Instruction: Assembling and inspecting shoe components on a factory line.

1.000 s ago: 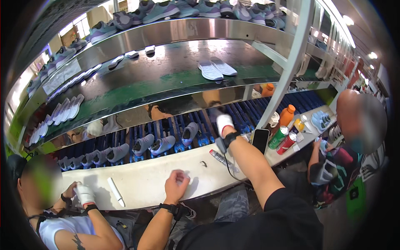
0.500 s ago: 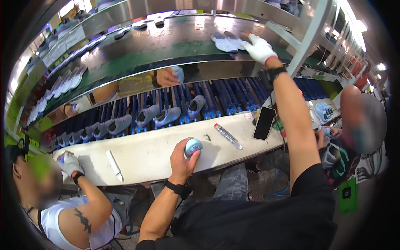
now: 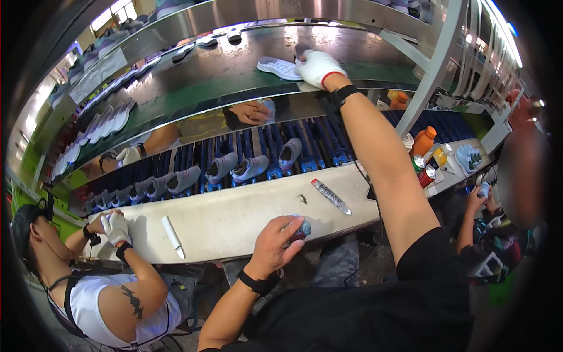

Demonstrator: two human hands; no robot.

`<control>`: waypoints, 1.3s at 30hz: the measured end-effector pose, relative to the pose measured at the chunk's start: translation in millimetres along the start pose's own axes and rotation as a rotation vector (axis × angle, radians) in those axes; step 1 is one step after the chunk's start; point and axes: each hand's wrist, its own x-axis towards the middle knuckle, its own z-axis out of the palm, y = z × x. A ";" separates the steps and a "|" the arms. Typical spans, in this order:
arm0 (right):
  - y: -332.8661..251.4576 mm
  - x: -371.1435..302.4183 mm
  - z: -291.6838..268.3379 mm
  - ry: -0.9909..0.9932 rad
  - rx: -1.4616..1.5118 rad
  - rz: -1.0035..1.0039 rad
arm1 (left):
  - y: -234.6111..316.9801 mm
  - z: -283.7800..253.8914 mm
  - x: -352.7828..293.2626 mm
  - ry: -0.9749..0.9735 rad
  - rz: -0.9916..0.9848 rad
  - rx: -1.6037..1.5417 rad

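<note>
My bare left hand (image 3: 274, 246) is at the front edge of the white bench, its fingers curled over a light blue shoe (image 3: 303, 227). Most of that shoe is hidden behind the fingers. Stretched far forward, my right hand (image 3: 321, 67) wears a white glove and grips a pale shoe sole over the belt. Beside the glove lies a white sole (image 3: 277, 67) with a grey edge. A darker sole end (image 3: 301, 51) shows above my fingers; the glove covers how the two soles meet.
On the bench (image 3: 234, 220) lie a wrapped knife (image 3: 331, 196) and a white-handled knife (image 3: 173, 237). Grey shoes (image 3: 221, 168) stand along blue racks. A co-worker (image 3: 108, 281) works at the left. Bottles (image 3: 424, 141) and cans stand right, past a metal post (image 3: 431, 79).
My right hand has shifted left along the belt and now grips a sole. My left hand has moved right and lower with the blue shoe. The view has turned slightly; my arm now covers the phone.
</note>
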 end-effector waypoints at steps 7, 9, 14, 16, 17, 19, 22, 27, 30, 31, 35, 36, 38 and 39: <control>52.1 -26.2 -32.4 -0.028 0.194 -0.190 | 1.0 -25.2 2.0 0.011 -0.040 0.046; 64.6 -26.6 -29.5 -0.189 0.815 -0.030 | -0.6 -25.9 -1.2 0.008 -0.072 0.006; 87.8 -52.1 -25.1 0.070 0.332 -0.215 | 5.4 -18.8 -10.9 0.025 -0.107 0.016; 91.7 -81.5 -26.6 0.143 0.291 -0.261 | 4.5 -18.3 -15.5 0.048 -0.118 0.007; 93.2 -100.4 -28.2 0.222 0.260 -0.306 | 4.5 -18.5 -17.2 0.059 -0.129 -0.007; 68.6 -153.9 -23.5 0.377 0.267 -0.340 | 3.8 -24.7 -25.3 0.104 -0.155 -0.010; 60.5 -254.8 -15.4 0.609 0.493 -0.558 | 2.6 -30.1 -21.8 0.104 -0.068 0.133; 62.5 -364.3 63.1 0.171 1.181 0.009 | 7.6 -29.8 -25.3 0.053 -0.131 0.145; 21.9 -406.5 102.5 -0.126 1.397 0.032 | 5.3 -15.6 -32.6 0.164 -0.334 -0.067; 4.7 -419.5 111.3 -0.226 1.607 0.085 | 8.3 -9.5 -40.9 0.263 -0.485 -0.261; -25.5 -439.0 142.0 -0.163 1.674 -0.003 | 5.9 -19.6 -43.6 0.123 -0.238 -0.087; -29.4 -438.2 145.0 -0.110 1.579 -0.056 | 9.4 -20.3 -43.9 0.109 -0.243 -0.087; -32.4 -435.2 149.0 -0.028 1.444 -0.139 | 15.2 -19.0 -44.3 0.150 -0.320 -0.213; -32.7 -436.0 149.7 -0.027 1.448 -0.133 | 15.3 -21.0 -45.1 0.145 -0.324 -0.212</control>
